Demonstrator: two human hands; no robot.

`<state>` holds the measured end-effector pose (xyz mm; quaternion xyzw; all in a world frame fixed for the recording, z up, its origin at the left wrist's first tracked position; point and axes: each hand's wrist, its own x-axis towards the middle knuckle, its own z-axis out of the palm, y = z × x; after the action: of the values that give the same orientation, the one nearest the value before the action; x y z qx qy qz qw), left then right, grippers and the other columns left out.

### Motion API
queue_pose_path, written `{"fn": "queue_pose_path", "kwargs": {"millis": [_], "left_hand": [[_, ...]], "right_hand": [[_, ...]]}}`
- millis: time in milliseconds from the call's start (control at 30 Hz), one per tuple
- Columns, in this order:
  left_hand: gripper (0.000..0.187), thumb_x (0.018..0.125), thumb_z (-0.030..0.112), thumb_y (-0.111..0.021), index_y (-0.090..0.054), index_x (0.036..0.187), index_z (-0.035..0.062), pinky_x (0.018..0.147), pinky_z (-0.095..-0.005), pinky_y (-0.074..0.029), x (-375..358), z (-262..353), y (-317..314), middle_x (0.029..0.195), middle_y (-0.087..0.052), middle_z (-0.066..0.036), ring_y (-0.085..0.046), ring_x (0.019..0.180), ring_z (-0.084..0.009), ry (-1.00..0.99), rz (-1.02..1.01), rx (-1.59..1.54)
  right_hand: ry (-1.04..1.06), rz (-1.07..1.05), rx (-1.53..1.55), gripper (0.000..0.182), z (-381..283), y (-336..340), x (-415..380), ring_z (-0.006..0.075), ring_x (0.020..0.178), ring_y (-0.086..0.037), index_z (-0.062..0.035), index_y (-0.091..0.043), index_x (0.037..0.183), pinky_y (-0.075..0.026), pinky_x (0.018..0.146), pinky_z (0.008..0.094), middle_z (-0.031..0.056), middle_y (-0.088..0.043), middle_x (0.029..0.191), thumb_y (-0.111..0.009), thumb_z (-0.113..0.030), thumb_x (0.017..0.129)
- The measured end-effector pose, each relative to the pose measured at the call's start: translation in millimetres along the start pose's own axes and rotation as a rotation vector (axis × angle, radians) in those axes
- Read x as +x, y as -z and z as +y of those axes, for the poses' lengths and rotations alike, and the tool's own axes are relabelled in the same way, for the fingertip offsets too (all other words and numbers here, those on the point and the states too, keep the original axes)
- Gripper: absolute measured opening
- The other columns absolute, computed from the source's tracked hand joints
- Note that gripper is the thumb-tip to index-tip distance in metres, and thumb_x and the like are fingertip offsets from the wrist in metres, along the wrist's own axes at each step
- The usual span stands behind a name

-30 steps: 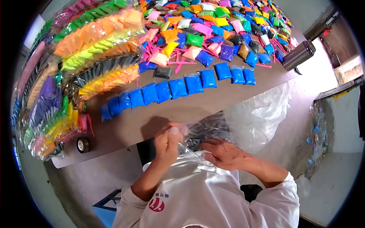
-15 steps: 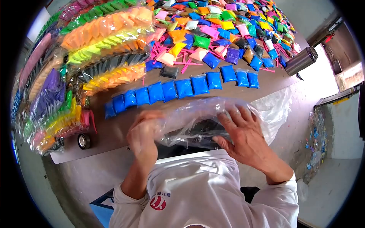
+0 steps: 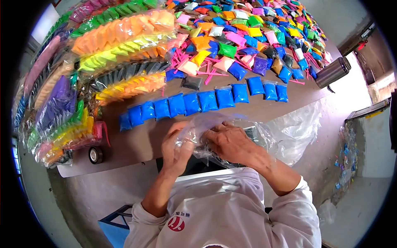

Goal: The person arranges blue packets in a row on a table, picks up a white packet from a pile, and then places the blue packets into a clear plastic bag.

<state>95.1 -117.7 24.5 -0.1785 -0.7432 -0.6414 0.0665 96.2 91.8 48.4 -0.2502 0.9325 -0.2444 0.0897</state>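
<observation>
A clear plastic bag is bunched up between both hands at the table's front edge. My left hand is closed round its left end, the thumb showing through or against the film. My right hand reaches across the bag's middle with fingers bent onto the film; its fingertips are partly hidden. Just beyond the hands, a row of blue packets lies side by side on the table. To the right, more loose clear plastic spreads over the table edge.
Bagged stacks of coloured packets fill the left side. A heap of mixed packets with pink sticks covers the back. A metal flask lies at the right edge, a tape roll at the front left.
My right hand has moved left, close to my left hand, and the stretched bag is now gathered between them. The blue packets keep their row; the view has shifted slightly.
</observation>
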Motion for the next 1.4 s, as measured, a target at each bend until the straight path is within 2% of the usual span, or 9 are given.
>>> {"fn": "queue_pose_path", "kwargs": {"millis": [333,467,767,967,1033,1067,1133,1267,1400], "left_hand": [[0.026,0.091,0.013,-0.062,-0.066,0.107,-0.0063,0.077,-0.0313,-0.05,0.8,-4.0,-14.1,0.113,-0.065,-0.016,-0.062,0.09,-0.0202,-0.116,-0.007,0.08],[0.019,0.094,0.008,-0.055,-0.067,0.096,-0.0068,0.065,-0.0297,-0.046,0.7,-1.5,-20.4,0.099,-0.066,-0.012,-0.058,0.076,-0.0156,-0.054,0.027,0.049],[0.03,0.1,0.015,-0.048,-0.071,0.091,-0.0023,0.064,-0.0271,-0.042,-6.4,-0.8,-14.2,0.087,-0.066,-0.005,-0.053,0.073,-0.0103,0.123,0.142,0.114],[0.034,0.103,0.017,-0.046,-0.071,0.09,-0.0011,0.061,-0.0263,-0.04,-1.4,1.8,-16.9,0.08,-0.065,-0.002,-0.051,0.068,-0.0071,0.115,0.201,0.096],[0.033,0.103,0.017,-0.046,-0.071,0.091,-0.0014,0.061,-0.0258,-0.04,2.0,6.3,-17.8,0.081,-0.066,-0.003,-0.051,0.068,-0.0071,0.112,0.164,0.088],[0.033,0.103,0.017,-0.046,-0.071,0.091,-0.0014,0.061,-0.0258,-0.04,2.9,5.2,-17.9,0.081,-0.066,-0.003,-0.051,0.068,-0.0071,0.11,0.167,0.086],[0.032,0.103,0.017,-0.046,-0.071,0.092,-0.0014,0.061,-0.0255,-0.039,3.2,1.4,-17.4,0.081,-0.066,-0.003,-0.049,0.066,-0.007,0.018,0.13,0.124],[0.03,0.099,0.016,-0.049,-0.068,0.086,-0.0038,0.06,-0.0281,-0.042,0.4,8.6,-19.6,0.079,-0.064,-0.006,-0.054,0.068,-0.0113,0.127,0.152,0.092],[0.031,0.099,0.017,-0.05,-0.067,0.085,-0.0043,0.061,-0.0279,-0.043,-2.5,5.3,-18.2,0.079,-0.065,-0.007,-0.055,0.068,-0.0115,0.141,0.182,0.05]], "right_hand": [[0.182,0.179,-0.147,0.027,1.9,-31.1,9.7,0.0303,0.106,-0.061,-0.0086,-0.073,0.106,-0.046,0.092,0.0458,0.0107,-0.064,0.109,-0.06,-0.017,0.084],[0.286,0.111,-0.096,0.025,7.5,-34.8,9.1,0.0263,0.116,-0.055,-0.0084,-0.074,0.104,-0.043,0.098,0.0452,0.0088,-0.064,0.125,-0.059,-0.017,0.086],[0.152,0.09,0.442,0.045,-13.8,38.0,-37.6,0.045,0.131,-0.048,0.0061,-0.048,0.137,-0.04,0.111,0.0475,0.0275,-0.047,0.144,-0.053,-0.003,0.094],[0.768,-0.336,0.881,0.027,14.4,154.7,-119.8,0.0379,0.099,-0.069,0.0102,-0.063,0.114,-0.057,0.081,0.0405,0.0272,-0.068,0.106,-0.049,-0.008,0.099],[0.513,0.451,1.221,0.026,46.7,129.5,-141.4,0.0248,0.08,-0.07,0.0086,-0.067,0.102,-0.054,0.065,0.0337,0.019,-0.071,0.087,-0.052,-0.012,0.101],[-0.072,0.528,0.608,0.025,59.4,160.0,-143.6,0.0158,0.074,-0.065,0.0066,-0.067,0.104,-0.05,0.063,0.029,0.0114,-0.071,0.084,-0.059,-0.016,0.099],[-0.457,0.819,0.619,0.027,101.8,149.1,-96.3,0.0116,0.074,-0.059,0.0049,-0.069,0.094,-0.048,0.067,0.0281,0.0036,-0.068,0.081,-0.063,-0.022,0.097],[-0.624,0.634,0.174,0.039,223.6,98.8,-79.2,0.0182,0.072,-0.059,0.003,-0.067,0.089,-0.049,0.068,0.0368,0.0119,-0.062,0.075,-0.073,-0.036,0.089],[-0.763,0.543,0.046,0.04,226.4,88.7,-57.8,0.0284,0.075,-0.066,0.0009,-0.067,0.086,-0.049,0.069,0.0431,0.0171,-0.067,0.078,-0.078,-0.037,0.083]]}}
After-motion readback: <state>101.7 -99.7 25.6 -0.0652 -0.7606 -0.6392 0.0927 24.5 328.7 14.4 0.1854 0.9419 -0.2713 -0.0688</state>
